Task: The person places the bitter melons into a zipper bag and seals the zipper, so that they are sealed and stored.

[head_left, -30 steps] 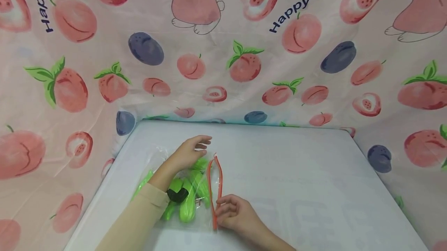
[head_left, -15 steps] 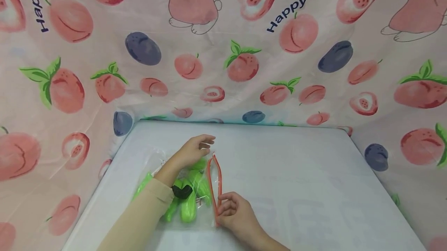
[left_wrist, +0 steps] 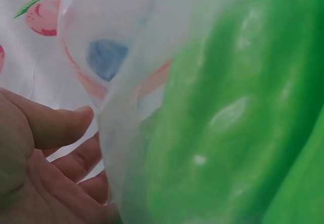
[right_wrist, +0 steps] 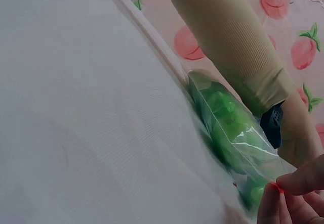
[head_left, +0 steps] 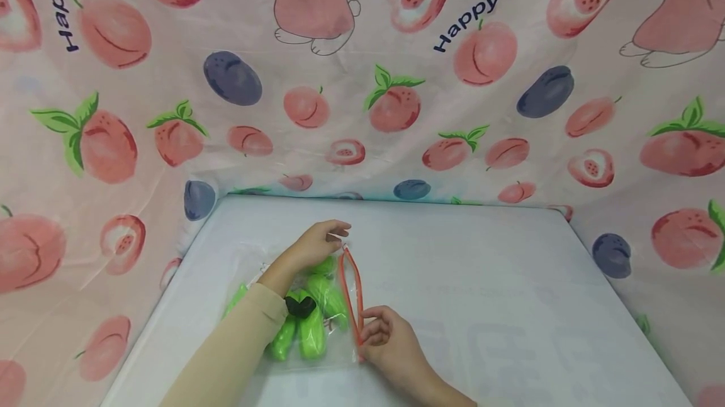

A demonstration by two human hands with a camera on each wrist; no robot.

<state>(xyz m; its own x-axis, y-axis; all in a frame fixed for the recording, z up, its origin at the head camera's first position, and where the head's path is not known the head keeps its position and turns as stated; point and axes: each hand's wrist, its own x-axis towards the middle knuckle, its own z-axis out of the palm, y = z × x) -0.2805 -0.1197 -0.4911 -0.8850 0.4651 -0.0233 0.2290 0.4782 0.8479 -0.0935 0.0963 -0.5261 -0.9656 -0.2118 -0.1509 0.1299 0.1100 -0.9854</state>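
A clear zip bag (head_left: 340,347) lies on the white table, with several glossy, bright-green, elongated things (head_left: 311,331) inside it. Its red zip strip (head_left: 358,287) faces right, and the two sides stand apart in a narrow loop. At the near end of the strip, my right hand (head_left: 391,341) pinches the red edge between thumb and fingers, as the right wrist view also shows. My left hand (head_left: 320,243) reaches over the bag to the strip's far end. Its thumb (left_wrist: 66,128) and fingers are spread apart beside the bag's edge, some fingertips hidden behind the film.
The white table (head_left: 481,268) extends right of the bag and behind it. Fabric printed with peaches (head_left: 485,55) hangs around its back and sides. A black wrist device (head_left: 300,306) sits on my left wrist, above the bag.
The bag and its red strip have shifted slightly right, along with my right hand. My left hand has moved a little right, closer to the strip's far end.
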